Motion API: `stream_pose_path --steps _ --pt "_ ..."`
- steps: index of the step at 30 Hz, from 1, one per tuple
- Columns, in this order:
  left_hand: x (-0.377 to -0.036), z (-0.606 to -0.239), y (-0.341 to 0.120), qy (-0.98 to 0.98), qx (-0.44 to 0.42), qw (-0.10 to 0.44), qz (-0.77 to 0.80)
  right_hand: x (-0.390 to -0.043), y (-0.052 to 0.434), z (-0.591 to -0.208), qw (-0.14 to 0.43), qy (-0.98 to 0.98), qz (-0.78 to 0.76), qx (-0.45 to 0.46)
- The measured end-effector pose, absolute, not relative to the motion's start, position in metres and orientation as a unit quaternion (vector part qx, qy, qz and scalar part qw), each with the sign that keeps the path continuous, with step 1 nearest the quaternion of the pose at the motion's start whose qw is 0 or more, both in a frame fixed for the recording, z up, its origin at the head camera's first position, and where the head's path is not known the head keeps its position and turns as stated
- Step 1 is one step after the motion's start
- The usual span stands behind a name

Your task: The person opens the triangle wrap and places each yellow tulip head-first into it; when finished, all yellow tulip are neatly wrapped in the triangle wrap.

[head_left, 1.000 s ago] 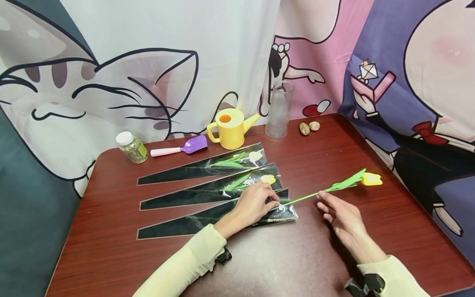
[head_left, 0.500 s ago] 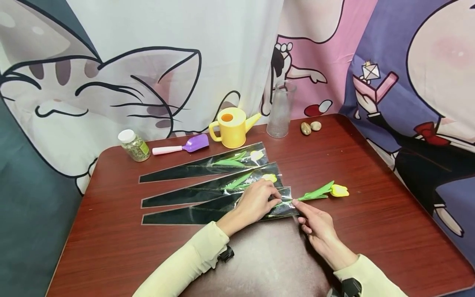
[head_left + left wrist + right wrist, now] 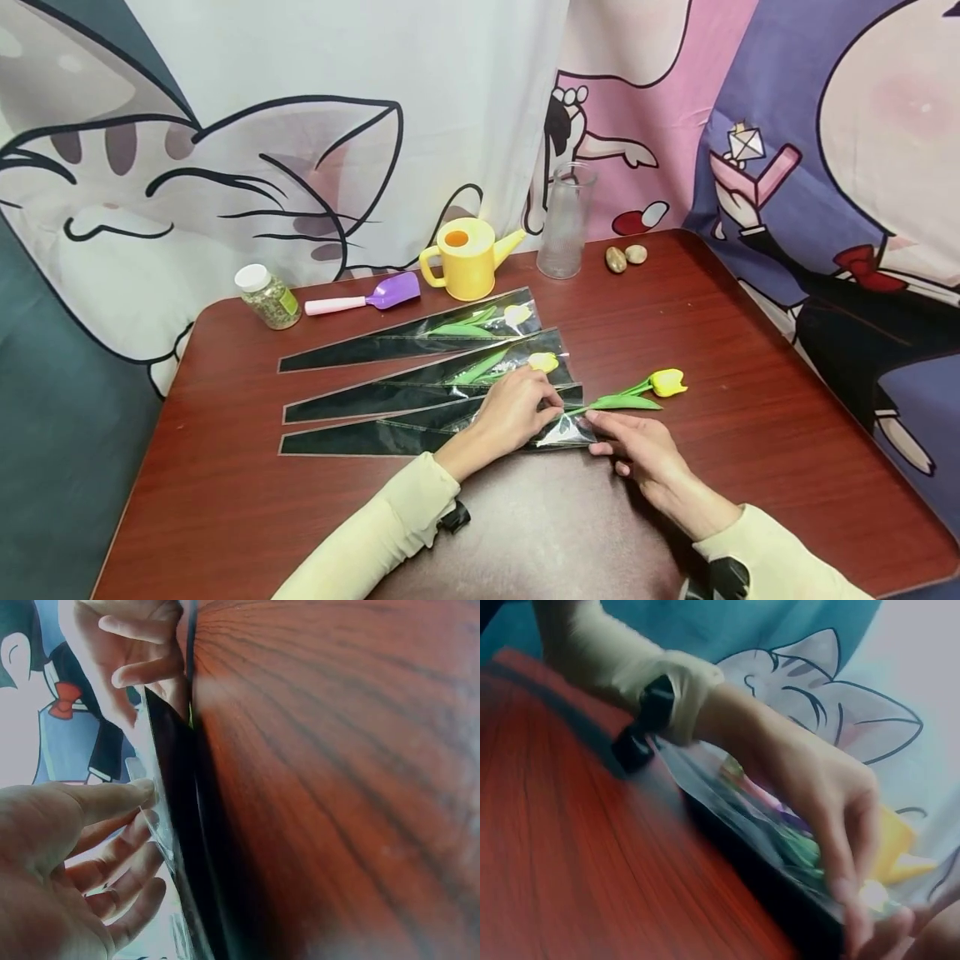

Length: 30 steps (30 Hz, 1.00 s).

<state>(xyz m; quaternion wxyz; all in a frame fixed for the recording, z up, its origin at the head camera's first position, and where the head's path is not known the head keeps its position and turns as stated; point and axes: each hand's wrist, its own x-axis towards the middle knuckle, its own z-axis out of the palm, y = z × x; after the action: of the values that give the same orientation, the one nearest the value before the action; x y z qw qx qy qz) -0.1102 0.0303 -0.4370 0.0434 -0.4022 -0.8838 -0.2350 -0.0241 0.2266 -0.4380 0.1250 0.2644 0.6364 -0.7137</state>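
My left hand (image 3: pixel 513 410) pinches the open mouth of the nearest black-and-clear flower sleeve (image 3: pixel 337 437), which lies flat with its narrow end to the left. In the left wrist view, the thumb and a finger of that hand (image 3: pixel 60 847) hold the clear film. At the mouth, my right hand (image 3: pixel 651 457) pinches a yellow artificial tulip (image 3: pixel 667 383) low by its green leaves. The stem runs leftward into the sleeve, its lower part hidden. The bloom and leaves stick out to the right. Two similar sleeves, a middle one (image 3: pixel 337 405) and a far one (image 3: pixel 337 357), each contain a yellow tulip.
Along the back of the red-brown table (image 3: pixel 750 475) stand a jar of dried green bits (image 3: pixel 277 304), a purple scoop (image 3: pixel 393 291), a yellow watering can (image 3: pixel 471 271), a clear ribbed glass vase (image 3: pixel 562 233) and two stones (image 3: pixel 617 260). Printed curtains hang behind.
My right hand has moved left with the tulip, sliding its stem deeper into the sleeve. The bloom is now closer to the mouth. My left hand has stayed at the sleeve.
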Motion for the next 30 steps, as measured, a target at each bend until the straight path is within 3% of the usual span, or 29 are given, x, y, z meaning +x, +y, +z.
stream_pose_path --steps 6,10,13,14,22,30 --pt "-0.107 -0.437 0.03 -0.887 -0.396 0.042 -0.232 -0.031 0.264 -0.429 0.085 0.797 -0.593 0.079" --pt "-0.107 -0.436 0.03 -0.888 -0.396 0.041 -0.231 -0.044 0.302 -0.426 -0.068 0.916 -0.378 -0.117" --pt "-0.107 -0.437 0.03 -0.888 -0.395 0.039 -0.233 -0.058 0.329 -0.428 -0.186 0.939 -0.197 -0.212" --pt "-0.107 -0.437 0.03 -0.888 -0.396 0.039 -0.233 -0.062 0.336 -0.429 -0.2 0.937 -0.163 -0.234" --pt "-0.107 -0.439 0.029 -0.884 -0.396 0.039 -0.243 -0.08 0.35 -0.431 -0.193 0.905 -0.148 -0.348" --pt "-0.107 -0.437 0.027 -0.888 -0.39 0.035 -0.242 -0.087 0.348 -0.432 -0.163 0.903 -0.133 -0.376"
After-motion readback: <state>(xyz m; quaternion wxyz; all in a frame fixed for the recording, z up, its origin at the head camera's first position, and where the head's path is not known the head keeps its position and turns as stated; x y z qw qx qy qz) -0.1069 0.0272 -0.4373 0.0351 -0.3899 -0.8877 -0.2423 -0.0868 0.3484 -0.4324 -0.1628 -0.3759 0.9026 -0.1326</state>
